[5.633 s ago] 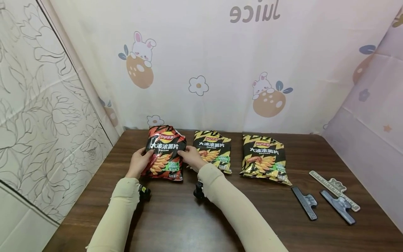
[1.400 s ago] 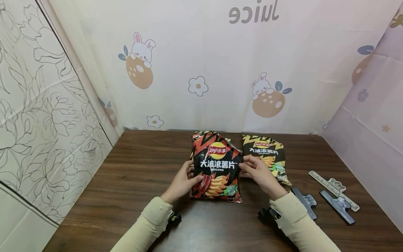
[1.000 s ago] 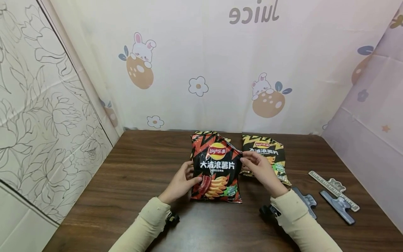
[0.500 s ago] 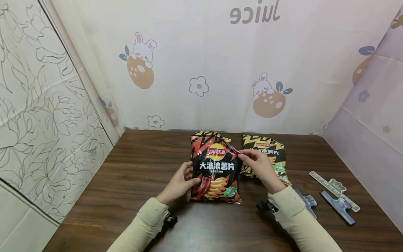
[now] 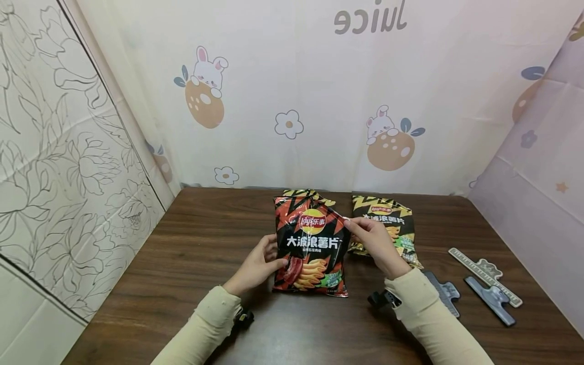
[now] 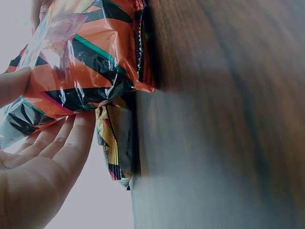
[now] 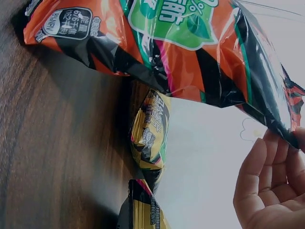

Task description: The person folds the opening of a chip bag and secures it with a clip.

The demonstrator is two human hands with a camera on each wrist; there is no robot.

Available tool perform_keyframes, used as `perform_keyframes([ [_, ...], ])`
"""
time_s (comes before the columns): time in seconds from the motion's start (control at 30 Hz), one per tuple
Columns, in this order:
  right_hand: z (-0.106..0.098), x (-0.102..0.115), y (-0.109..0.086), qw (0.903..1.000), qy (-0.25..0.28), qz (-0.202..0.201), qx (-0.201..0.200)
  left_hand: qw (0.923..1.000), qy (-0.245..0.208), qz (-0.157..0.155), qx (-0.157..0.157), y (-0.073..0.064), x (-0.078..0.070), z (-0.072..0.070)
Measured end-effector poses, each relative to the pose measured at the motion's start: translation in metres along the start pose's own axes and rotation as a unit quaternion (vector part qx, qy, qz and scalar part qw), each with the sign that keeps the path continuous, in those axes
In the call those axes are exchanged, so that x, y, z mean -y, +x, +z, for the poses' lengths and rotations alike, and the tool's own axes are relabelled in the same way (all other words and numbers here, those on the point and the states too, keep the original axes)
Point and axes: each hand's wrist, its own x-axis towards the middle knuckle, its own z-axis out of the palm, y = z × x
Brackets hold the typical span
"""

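Observation:
A red and black bag of potato chips (image 5: 315,248) is held up at the middle of the table, its top edge slanting down to the right. My left hand (image 5: 255,266) grips its left side, thumb in front and fingers behind; in the left wrist view the fingers of that hand (image 6: 52,162) reach under the bag (image 6: 100,52). With thumb and fingers, my right hand (image 5: 378,246) pinches the upper right corner, as the right hand (image 7: 271,186) shows in the right wrist view. Behind it, a yellow and black chip bag (image 5: 304,193) is mostly hidden.
Another yellow and black chip bag (image 5: 403,223) lies to the right, partly behind my right hand. On the right side of the brown table (image 5: 191,233) are a whitish bar clip (image 5: 467,262) and two grey-blue ones, one (image 5: 490,300) fully visible, the other (image 5: 447,291) partly covered by my sleeve.
The red bag has come from the far left to the middle, in front of a yellow bag. Lately my right hand has slid up to its corner, and the bag has shifted slightly left.

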Motion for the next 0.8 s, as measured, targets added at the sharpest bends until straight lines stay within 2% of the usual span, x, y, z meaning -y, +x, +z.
perform_keyframes([
  [0.33, 0.001, 0.000, -0.001, 0.9996, 0.026, 0.000, -0.009, 0.9998, 0.008, -0.014, -0.014, -0.001, -0.005, 0.000],
  [0.57, 0.003, -0.004, -0.001, 0.9994, 0.028, 0.000, -0.018, 0.9994, 0.019, -0.006, -0.029, 0.001, -0.015, -0.007],
  [0.7, 0.004, -0.005, -0.001, 0.9992, 0.035, -0.002, -0.018, 0.9970, 0.039, 0.021, -0.063, 0.001, -0.032, -0.019],
  [0.8, 0.003, -0.004, -0.001, 0.9990, 0.042, -0.003, -0.015, 0.9910, 0.079, 0.055, -0.093, 0.000, -0.047, -0.027],
])
